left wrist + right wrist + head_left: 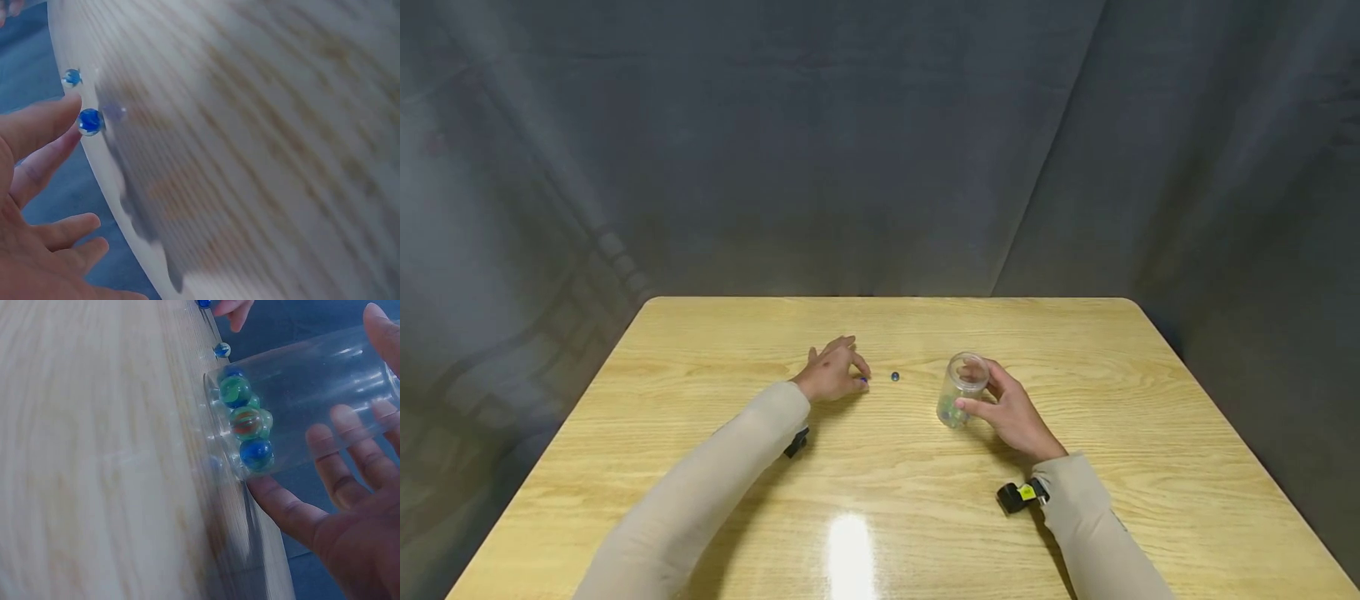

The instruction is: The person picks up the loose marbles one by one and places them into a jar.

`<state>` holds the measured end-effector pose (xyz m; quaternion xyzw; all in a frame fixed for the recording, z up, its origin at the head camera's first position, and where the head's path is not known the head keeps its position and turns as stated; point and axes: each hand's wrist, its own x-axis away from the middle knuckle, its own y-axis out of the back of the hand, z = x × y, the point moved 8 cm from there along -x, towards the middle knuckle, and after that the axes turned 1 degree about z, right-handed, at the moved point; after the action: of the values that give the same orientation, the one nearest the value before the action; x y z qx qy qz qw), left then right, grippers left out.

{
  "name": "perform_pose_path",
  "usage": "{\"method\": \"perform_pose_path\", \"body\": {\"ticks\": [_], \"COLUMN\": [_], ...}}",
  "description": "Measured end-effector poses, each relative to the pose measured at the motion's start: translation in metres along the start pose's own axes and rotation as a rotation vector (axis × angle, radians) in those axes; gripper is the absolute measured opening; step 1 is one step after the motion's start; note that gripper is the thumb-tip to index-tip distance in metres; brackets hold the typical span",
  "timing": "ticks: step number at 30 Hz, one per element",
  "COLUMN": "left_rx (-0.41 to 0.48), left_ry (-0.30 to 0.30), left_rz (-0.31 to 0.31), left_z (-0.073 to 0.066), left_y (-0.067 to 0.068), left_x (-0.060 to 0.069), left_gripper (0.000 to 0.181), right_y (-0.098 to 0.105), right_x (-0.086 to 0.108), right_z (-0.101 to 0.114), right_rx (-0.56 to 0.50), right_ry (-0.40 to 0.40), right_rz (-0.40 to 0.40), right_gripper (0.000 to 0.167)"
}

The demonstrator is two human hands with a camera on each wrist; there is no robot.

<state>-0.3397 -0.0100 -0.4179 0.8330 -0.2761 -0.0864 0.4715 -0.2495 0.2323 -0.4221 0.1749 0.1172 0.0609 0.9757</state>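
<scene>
Between thumb and index finger, my left hand (833, 372) pinches a blue marble (90, 122) at or just above the tabletop. The other left fingers are spread, as the left wrist view shows. A second marble, clear with blue inside (895, 377), lies on the table to the right of that hand. My right hand (1017, 415) holds a clear, lidless plastic jar (964, 385) with thumb and fingers around its side. Several marbles (247, 422), green, blue and one with orange, are gathered at the jar's bottom. Whether the jar's base touches the wood is hard to tell.
The light wooden table (880, 467) has rounded far corners, and a dark grey curtain (850, 167) hangs behind it. A small black wrist camera (1019, 497) is strapped at the right wrist, another (797, 442) at the left.
</scene>
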Motion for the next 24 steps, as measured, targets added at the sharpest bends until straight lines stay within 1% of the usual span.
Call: {"method": "perform_pose_path", "body": {"ticks": [5,10,13,16,21,24], "left_rx": [-0.02,-0.039,-0.032,-0.001,0.056,0.088], "left_ry": [0.027,0.029,0.016,-0.017,-0.085,-0.102], "left_rz": [-0.012,-0.019,-0.019,-0.025,-0.043,-0.046], "left_z": [0.005,0.006,0.005,-0.001,-0.017,-0.025], "left_y": [0.0,-0.001,0.0,0.002,0.009,0.012], "left_x": [0.001,0.002,0.002,0.002,0.0,0.0], "left_gripper": [0.006,0.005,0.006,0.007,0.01,0.012], "right_y": [-0.003,-0.004,-0.004,-0.003,-0.001,0.0], "right_x": [-0.001,-0.002,-0.002,-0.002,-0.002,-0.002], "right_z": [0.001,0.001,0.0,-0.001,-0.001,-0.002], "right_rx": [-0.005,0.001,0.004,0.012,0.013,0.012], "right_ry": [0.015,0.013,0.002,-0.014,-0.015,-0.01], "right_rz": [0.003,0.004,0.008,0.008,0.01,0.008], "right_gripper": [0.06,0.061,0.061,0.062,0.064,0.063]}}
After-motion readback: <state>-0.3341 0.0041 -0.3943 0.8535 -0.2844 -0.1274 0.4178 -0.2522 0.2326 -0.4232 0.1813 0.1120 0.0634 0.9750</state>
